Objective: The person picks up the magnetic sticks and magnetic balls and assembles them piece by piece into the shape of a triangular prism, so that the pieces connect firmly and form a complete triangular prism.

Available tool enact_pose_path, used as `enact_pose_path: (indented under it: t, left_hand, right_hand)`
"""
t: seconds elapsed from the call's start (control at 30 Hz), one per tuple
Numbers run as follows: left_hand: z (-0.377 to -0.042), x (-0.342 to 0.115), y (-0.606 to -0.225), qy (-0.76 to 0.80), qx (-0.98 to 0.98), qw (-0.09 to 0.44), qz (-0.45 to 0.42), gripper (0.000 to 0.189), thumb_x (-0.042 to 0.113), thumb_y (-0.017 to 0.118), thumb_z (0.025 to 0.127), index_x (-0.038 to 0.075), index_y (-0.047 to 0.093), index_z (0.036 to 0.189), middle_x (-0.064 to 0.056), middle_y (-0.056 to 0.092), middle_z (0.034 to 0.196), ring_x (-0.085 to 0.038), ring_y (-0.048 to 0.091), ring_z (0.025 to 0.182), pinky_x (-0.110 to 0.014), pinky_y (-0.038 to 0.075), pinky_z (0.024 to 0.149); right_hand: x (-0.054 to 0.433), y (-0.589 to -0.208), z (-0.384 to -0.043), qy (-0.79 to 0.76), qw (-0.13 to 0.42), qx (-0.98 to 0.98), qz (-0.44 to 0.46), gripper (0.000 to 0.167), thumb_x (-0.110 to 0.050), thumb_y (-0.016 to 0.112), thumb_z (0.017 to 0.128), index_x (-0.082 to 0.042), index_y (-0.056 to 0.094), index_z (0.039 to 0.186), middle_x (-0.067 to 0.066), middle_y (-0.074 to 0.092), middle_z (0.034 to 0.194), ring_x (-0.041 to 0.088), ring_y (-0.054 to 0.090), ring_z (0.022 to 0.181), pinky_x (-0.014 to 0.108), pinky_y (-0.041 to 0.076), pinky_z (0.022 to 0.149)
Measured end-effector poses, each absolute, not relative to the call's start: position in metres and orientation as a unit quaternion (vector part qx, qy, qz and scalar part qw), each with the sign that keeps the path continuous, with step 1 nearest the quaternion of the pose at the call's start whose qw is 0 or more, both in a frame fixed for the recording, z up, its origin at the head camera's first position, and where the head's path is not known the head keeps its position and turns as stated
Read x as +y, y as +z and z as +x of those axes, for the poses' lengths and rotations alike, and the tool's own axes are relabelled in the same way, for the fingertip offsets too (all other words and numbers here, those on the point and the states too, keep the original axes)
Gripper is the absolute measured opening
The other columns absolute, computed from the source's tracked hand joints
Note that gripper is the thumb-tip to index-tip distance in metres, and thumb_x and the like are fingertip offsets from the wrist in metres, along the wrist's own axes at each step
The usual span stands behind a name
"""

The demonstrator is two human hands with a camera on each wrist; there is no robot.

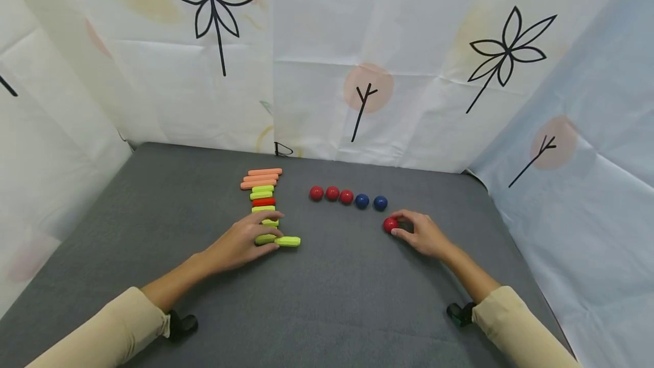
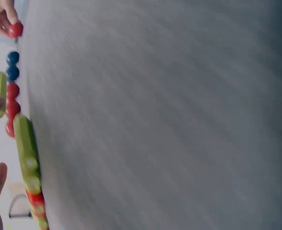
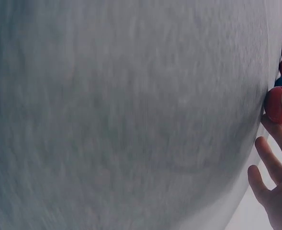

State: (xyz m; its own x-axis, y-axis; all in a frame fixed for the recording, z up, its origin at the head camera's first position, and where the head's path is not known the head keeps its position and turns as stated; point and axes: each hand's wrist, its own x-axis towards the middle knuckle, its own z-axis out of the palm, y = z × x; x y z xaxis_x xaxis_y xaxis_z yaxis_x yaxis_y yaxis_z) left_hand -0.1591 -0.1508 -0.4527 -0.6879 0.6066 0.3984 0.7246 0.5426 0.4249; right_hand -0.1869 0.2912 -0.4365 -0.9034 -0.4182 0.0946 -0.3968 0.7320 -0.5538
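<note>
In the head view my left hand pinches a short yellow-green ridged stick between thumb and fingers. It is over the near end of a column of sticks: orange sticks at the far end, then yellow-green ones with a red stick among them. The hand partly hides the nearest ones. On the right, my right hand pinches a red ball with thumb and fingertips. Beyond it lies a row of balls: three red balls and two blue balls.
A dark grey cloth covers the table. White printed curtains stand along its back and both sides. Each wrist carries a black strap-like piece at the sleeve cuff.
</note>
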Motion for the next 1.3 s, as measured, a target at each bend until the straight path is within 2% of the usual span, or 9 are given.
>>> enact_pose_path:
  t: [0.23,0.37,0.73,0.9,1.1,1.3]
  left_hand:
    - [-0.17,-0.109,-0.446,-0.347,-0.862,0.068,-0.363,0.024,0.012,0.083,0.082,0.013,0.077,0.105,0.003,0.072,0.106,-0.011,0.065,0.099,-0.036,0.053,0.088]
    - [-0.176,-0.087,-0.447,-0.349,-0.861,0.057,-0.364,0.025,0.012,0.082,0.083,0.011,0.077,0.107,0.004,0.074,0.097,-0.01,0.067,0.089,-0.038,0.051,0.086]
    - [-0.185,-0.051,-0.454,-0.345,-0.871,0.006,-0.349,0.021,0.014,0.079,0.086,0.01,0.076,0.107,0.003,0.073,0.095,-0.008,0.065,0.089,-0.04,0.049,0.089]
    - [-0.185,-0.044,-0.455,-0.342,-0.87,0.002,-0.355,0.02,0.014,0.078,0.087,0.009,0.076,0.107,0.002,0.073,0.096,-0.009,0.065,0.088,-0.037,0.052,0.085]
    - [-0.185,-0.041,-0.455,-0.34,-0.872,-0.007,-0.353,0.02,0.016,0.077,0.088,0.01,0.076,0.107,0.002,0.073,0.096,-0.009,0.063,0.087,-0.038,0.049,0.087]
    - [-0.188,-0.048,-0.455,-0.351,-0.87,-0.007,-0.347,0.018,0.016,0.078,0.087,0.01,0.077,0.104,0.005,0.072,0.093,-0.006,0.063,0.084,-0.035,0.051,0.084]
  right_hand:
    - [0.273,-0.436,-0.177,-0.295,0.025,0.921,-0.252,0.033,-0.014,0.073,0.092,-0.003,0.066,0.122,0.012,0.069,0.118,0.031,0.064,0.112,0.055,0.047,0.096]
    - [0.262,-0.437,-0.172,-0.295,0.029,0.916,-0.269,0.034,-0.017,0.073,0.092,-0.005,0.066,0.123,0.009,0.069,0.119,0.028,0.064,0.113,0.052,0.048,0.096]
    - [0.242,-0.437,-0.167,-0.29,0.054,0.916,-0.272,0.036,-0.022,0.072,0.093,-0.008,0.065,0.126,0.006,0.068,0.122,0.023,0.062,0.116,0.049,0.047,0.098]
    - [0.234,-0.435,-0.167,-0.294,0.05,0.908,-0.293,0.035,-0.019,0.071,0.093,-0.006,0.065,0.125,0.007,0.068,0.121,0.024,0.063,0.113,0.048,0.049,0.096]
    - [0.227,-0.436,-0.168,-0.299,0.055,0.902,-0.307,0.035,-0.019,0.07,0.094,-0.005,0.064,0.126,0.006,0.068,0.121,0.024,0.064,0.113,0.047,0.049,0.095]
    - [0.228,-0.436,-0.169,-0.3,0.056,0.902,-0.305,0.035,-0.018,0.071,0.094,-0.005,0.064,0.126,0.006,0.068,0.121,0.024,0.064,0.113,0.047,0.049,0.095]
